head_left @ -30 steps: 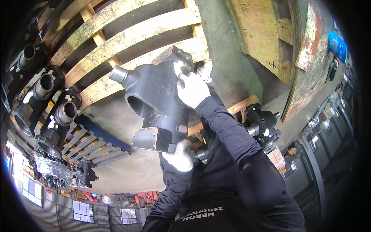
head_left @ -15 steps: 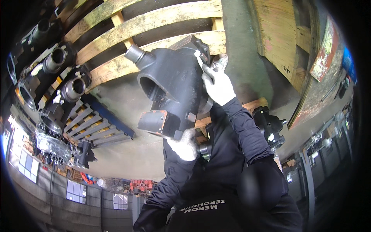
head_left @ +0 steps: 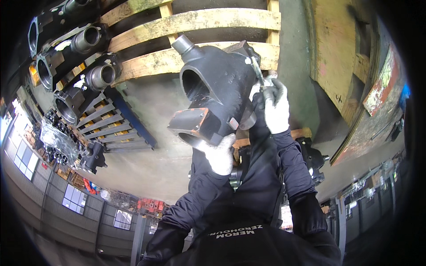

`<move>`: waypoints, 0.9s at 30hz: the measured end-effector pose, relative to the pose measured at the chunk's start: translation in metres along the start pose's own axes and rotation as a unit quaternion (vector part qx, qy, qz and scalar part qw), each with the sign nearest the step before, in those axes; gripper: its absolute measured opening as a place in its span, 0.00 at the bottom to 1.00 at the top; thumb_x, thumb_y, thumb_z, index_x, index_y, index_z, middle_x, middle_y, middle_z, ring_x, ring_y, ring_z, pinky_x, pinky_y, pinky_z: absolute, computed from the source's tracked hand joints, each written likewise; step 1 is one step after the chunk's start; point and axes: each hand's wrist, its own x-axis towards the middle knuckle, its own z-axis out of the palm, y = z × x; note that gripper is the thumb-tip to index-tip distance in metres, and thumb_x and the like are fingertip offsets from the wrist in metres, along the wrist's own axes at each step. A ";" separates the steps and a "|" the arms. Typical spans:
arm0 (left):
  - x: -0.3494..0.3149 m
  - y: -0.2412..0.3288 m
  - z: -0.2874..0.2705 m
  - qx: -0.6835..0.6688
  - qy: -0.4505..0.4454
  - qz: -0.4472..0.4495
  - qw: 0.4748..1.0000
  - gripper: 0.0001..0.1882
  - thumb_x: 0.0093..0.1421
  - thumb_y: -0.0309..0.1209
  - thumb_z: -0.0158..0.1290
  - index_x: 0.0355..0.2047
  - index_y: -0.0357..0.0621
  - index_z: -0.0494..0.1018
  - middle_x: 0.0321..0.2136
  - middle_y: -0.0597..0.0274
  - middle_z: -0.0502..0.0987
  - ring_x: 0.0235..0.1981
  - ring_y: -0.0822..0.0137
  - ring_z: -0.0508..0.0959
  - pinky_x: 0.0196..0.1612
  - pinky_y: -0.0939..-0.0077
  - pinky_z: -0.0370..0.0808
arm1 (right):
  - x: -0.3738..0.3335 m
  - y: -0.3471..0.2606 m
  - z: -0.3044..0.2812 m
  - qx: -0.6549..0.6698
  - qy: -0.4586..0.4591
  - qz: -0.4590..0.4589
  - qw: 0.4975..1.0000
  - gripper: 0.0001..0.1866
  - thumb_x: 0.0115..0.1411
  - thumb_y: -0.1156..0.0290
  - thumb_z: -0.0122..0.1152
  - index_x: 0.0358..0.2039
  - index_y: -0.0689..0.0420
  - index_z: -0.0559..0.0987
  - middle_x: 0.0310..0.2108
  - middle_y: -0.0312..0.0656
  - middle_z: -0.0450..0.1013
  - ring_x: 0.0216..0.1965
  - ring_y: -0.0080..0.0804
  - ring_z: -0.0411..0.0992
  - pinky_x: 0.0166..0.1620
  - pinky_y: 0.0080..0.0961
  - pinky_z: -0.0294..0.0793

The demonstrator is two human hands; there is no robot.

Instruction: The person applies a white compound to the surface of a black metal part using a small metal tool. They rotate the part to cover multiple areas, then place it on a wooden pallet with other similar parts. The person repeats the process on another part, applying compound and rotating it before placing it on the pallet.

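A large black metal casting with a round side opening and a threaded neck sits tilted in front of me. My left hand, in a white glove, is closed on its lower end beside the square flange. Its fingertips are partly hidden under the metal. At the casting's far right end, my gloved right hand pinches a thin stick-like tool, whose tip is against or close to the edge face. Exactly what kind of tool it is, I cannot tell. A whitish crumpled thing shows just beyond the right fingers.
A wooden pallet lies beyond the casting. Several similar black castings stand at the left, near a slatted blue-edged rack. Wooden boards lean at the right. Another black casting is by my right forearm.
My view has shifted, so the pallet and castings at the left appear further right. My right hand has drawn back slightly from the casting's end with the tool. The left hand keeps its hold.
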 end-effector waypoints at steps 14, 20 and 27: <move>-0.028 -0.003 0.125 0.016 -0.062 0.069 0.996 0.27 0.58 0.27 0.63 0.56 0.32 0.67 0.45 0.49 0.80 0.45 0.56 0.80 0.50 0.65 0.76 | 0.125 -0.114 -0.003 -0.082 -0.087 -0.131 0.984 0.21 0.62 0.64 0.70 0.49 0.63 0.75 0.36 0.40 0.78 0.34 0.21 0.75 0.37 0.21 0.75; -0.029 0.024 0.208 0.112 -0.041 -0.021 0.993 0.35 0.56 0.36 0.63 0.57 0.30 0.63 0.43 0.35 0.79 0.44 0.41 0.81 0.48 0.53 0.78 | 0.161 -0.180 -0.009 -0.219 -0.247 -0.238 0.914 0.27 0.63 0.60 0.65 0.56 0.65 0.72 0.50 0.56 0.77 0.52 0.42 0.77 0.56 0.34 0.74; -0.017 0.052 0.199 0.223 -0.104 -0.095 0.965 0.31 0.56 0.42 0.62 0.50 0.29 0.67 0.44 0.35 0.78 0.47 0.42 0.80 0.50 0.54 0.78 | 0.101 -0.236 -0.016 -0.391 -0.412 -0.174 0.805 0.42 0.43 0.59 0.83 0.53 0.66 0.73 0.47 0.55 0.79 0.49 0.43 0.79 0.54 0.33 0.76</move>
